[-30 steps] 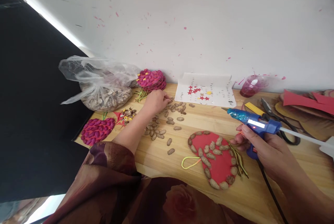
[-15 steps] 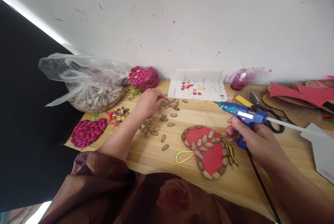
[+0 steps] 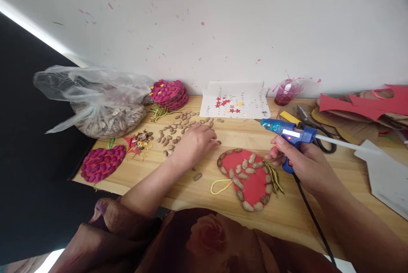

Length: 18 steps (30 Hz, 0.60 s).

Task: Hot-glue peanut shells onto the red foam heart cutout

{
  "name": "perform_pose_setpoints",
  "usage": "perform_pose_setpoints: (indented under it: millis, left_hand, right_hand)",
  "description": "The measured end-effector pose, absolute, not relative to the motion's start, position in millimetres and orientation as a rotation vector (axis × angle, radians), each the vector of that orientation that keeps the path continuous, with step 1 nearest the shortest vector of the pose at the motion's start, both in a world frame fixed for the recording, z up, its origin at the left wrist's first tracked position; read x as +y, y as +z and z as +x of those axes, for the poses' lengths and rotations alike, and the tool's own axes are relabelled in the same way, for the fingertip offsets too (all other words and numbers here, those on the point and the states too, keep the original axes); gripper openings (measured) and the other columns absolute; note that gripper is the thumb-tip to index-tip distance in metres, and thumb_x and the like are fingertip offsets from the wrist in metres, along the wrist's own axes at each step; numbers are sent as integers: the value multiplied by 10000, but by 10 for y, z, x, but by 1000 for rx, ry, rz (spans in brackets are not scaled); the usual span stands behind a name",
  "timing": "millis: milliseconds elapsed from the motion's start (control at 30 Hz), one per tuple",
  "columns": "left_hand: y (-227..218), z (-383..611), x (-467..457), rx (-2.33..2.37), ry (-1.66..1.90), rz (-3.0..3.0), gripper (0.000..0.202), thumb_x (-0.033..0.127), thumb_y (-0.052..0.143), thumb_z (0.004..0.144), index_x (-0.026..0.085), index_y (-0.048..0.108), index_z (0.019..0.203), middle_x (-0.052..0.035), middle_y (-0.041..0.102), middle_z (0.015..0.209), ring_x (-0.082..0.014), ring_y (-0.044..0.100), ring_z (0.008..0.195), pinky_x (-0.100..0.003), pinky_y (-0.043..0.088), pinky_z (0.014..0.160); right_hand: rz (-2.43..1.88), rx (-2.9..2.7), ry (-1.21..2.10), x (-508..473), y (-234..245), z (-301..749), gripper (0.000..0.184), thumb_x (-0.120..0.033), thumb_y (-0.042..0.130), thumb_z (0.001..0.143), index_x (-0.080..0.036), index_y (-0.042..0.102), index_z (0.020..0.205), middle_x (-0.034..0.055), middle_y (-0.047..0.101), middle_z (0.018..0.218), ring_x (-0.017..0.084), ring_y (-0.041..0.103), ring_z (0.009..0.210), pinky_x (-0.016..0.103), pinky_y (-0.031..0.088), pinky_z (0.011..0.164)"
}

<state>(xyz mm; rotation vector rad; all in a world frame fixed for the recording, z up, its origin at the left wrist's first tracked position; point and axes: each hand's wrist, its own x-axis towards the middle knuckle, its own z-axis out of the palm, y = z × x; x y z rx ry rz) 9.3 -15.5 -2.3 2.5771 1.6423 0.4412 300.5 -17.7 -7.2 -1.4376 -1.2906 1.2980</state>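
Note:
A red heart-shaped card [image 3: 251, 179] lies on the wooden table [image 3: 318, 205], edged and crossed with peanut shells, a yellow loop [image 3: 219, 187] at its left tip. My right hand [image 3: 302, 162] is closed round a blue glue gun [image 3: 288, 133] held just right of the heart, nozzle pointing left, its light on. My left hand [image 3: 196, 143] rests palm down, fingers curled, over loose peanuts [image 3: 178, 130] just left of the heart; what its fingers hold is hidden.
A clear plastic bag of shells [image 3: 102, 107] sits at the back left. Purple-pink painted hearts [image 3: 102, 162] and a stack of them [image 3: 168, 92] lie nearby. A paper with star stickers [image 3: 234, 105], a pink cup [image 3: 287, 91], scissors [image 3: 315, 130] and red card pieces [image 3: 366, 105] line the back.
My left hand has come back from the far peanuts toward the red heart. The glue gun hand has held its place beside the heart as the view shifted.

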Motion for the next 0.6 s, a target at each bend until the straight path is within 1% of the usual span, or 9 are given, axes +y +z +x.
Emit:
perform_pose_setpoints:
  millis: [133, 300, 400, 500, 600]
  left_hand:
    - [16, -44, 28, 1752, 521, 2511, 137, 180, 618, 942, 168, 748, 900, -82, 727, 925, -244, 628, 918, -383, 492, 894]
    - [-40, -84, 219, 1729, 399, 2530, 174, 143, 605, 910, 187, 772, 888, -80, 727, 924, -251, 623, 936, -389, 485, 918]
    - [-88, -73, 252, 1703, 370, 2548, 193, 136, 590, 914, 183, 773, 872, -81, 733, 917, -251, 622, 949, -392, 477, 940]
    - [-90, -72, 251, 1704, 360, 2544, 197, 147, 585, 919, 180, 775, 879, -83, 737, 920, -255, 620, 944, -392, 478, 928]
    - [-67, -80, 251, 1697, 338, 2553, 199, 150, 580, 917, 183, 773, 883, -81, 734, 912, -253, 613, 928, -388, 479, 912]
  right_hand:
    - [-1447, -1275, 1296, -176, -83, 3007, 500, -678, 751, 761, -186, 688, 821, 13, 689, 717, 173, 686, 653, 284, 572, 606]
    - [-1428, -1274, 1300, -180, -78, 3003, 485, -669, 746, 773, -191, 671, 808, 3, 680, 707, 156, 672, 632, 277, 565, 620]
    - [-1412, -1273, 1319, -179, -69, 2996, 493, -675, 749, 764, -192, 661, 806, 0, 674, 700, 157, 671, 628, 274, 556, 612]
    - [-1387, -1270, 1340, -182, -52, 2984, 508, -684, 754, 751, -190, 652, 811, -3, 662, 691, 154, 658, 623, 267, 545, 598]
    - [-1360, -1282, 1346, -192, -34, 2975, 491, -672, 746, 769, -194, 644, 809, -8, 649, 681, 149, 651, 625, 255, 532, 584]
